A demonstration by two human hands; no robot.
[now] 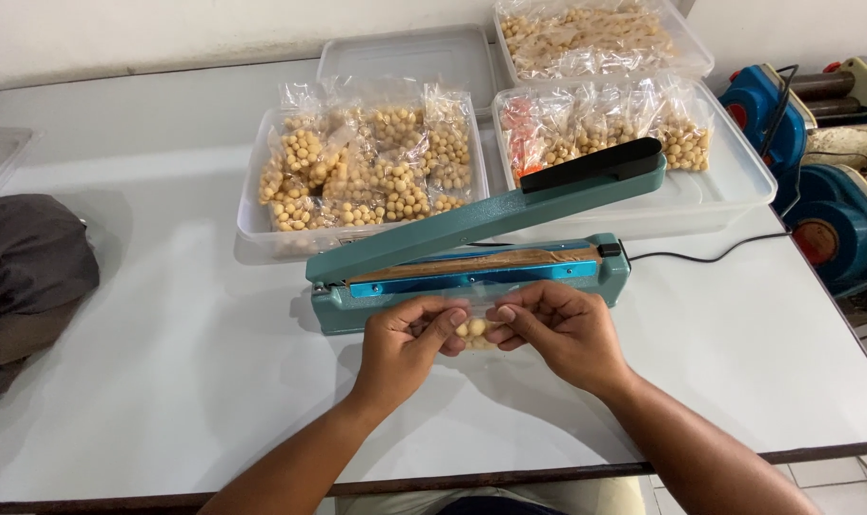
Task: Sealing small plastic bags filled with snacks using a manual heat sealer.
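From the head camera, both hands meet at the front edge of a teal heat sealer [471, 277] on the white table [166, 362]. The left hand [409, 339] and the right hand [557, 329] each close their grip on a small clear bag [475, 329] of round, pale yellow balls, pinching it between thumb and fingers from either side. The bag sits between the two hands, just in front of the sealer's base, its upper edge reaching toward the sealing bar; how far it goes in is hidden by the fingers.

The sealer's arm [510, 205] is raised, tilting up to the right, with a black handle [591, 164] at its end. A black cord [710, 256] leaves the sealer's right side.

Behind the sealer stand clear plastic trays: one on the left [262, 234] is packed with filled bags, one on the right [738, 181] holds a row of them, and a third behind it [691, 57] is also filled. A dark grey cloth [28, 267] lies at the table's left edge.
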